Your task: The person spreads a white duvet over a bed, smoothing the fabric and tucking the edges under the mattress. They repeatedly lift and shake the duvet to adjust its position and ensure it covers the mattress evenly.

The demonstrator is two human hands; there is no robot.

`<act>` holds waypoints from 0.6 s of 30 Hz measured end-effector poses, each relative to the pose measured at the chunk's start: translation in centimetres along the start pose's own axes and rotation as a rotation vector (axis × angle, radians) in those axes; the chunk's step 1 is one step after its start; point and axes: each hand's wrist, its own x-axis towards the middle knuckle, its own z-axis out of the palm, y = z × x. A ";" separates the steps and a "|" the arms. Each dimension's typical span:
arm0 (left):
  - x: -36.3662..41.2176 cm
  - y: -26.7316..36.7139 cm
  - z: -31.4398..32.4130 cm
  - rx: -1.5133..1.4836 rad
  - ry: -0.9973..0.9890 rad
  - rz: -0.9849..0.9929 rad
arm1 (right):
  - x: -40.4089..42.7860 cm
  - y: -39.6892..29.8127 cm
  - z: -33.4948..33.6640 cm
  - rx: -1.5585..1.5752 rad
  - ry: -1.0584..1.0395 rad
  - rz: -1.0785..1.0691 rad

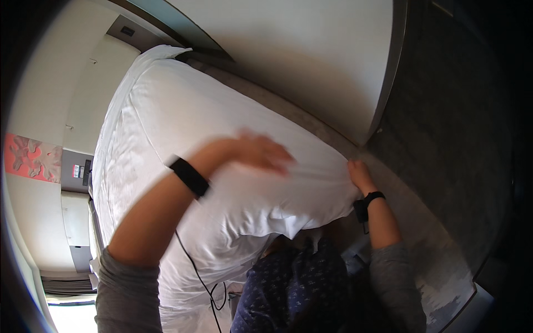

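A white bed cover (pixel 200 108), probably a duvet, spreads over the bed, with gathered folds along its near edge. My left hand (pixel 266 154), blurred by motion, is over the middle of the cover with nothing in it. Whether its palm touches the cloth cannot be told. At the bed's corner on the right, my right hand (pixel 360 175) grips the edge of the white cover, its fingertips partly hidden by the fabric. A black band circles each of my wrists.
A pale wall panel (pixel 316 54) stands close along the bed's far side. Grey carpet (pixel 433 125) covers the floor at right. A black cable (pixel 191 260) hangs below my left arm. The headboard wall (pixel 83 100) has sockets and a red picture panel (pixel 35 158).
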 end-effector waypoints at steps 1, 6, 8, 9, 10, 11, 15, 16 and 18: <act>1.3 5.4 1.4 0.181 -0.052 0.145 | -0.8 0.3 -2.6 -0.029 0.014 0.027; -2.3 16.8 9.2 -0.267 -0.280 0.277 | -0.2 -1.3 -0.1 -0.040 -0.005 -0.081; -5.6 15.7 11.1 0.094 0.396 0.235 | -0.1 -0.4 -0.3 -0.155 0.102 -0.097; -7.6 14.6 12.4 -0.001 0.510 0.127 | -0.1 -0.9 -0.5 -0.164 0.086 -0.096; -9.8 13.3 13.8 -0.097 0.622 0.019 | 0.2 -1.9 -1.5 -0.165 0.050 -0.089; -11.8 12.3 15.4 -0.101 0.680 -0.070 | 0.5 -2.7 -2.6 -0.167 0.014 -0.086; -15.5 10.8 26.8 -0.199 0.677 -0.076 | 2.1 -4.4 -7.1 -0.218 0.314 -0.218; -15.8 11.3 28.7 -0.377 0.641 -0.115 | 1.4 -5.7 -7.9 -0.242 0.491 -0.294; -15.8 12.3 30.7 -0.569 0.599 -0.152 | -1.2 -10.6 -8.8 0.184 0.459 -0.492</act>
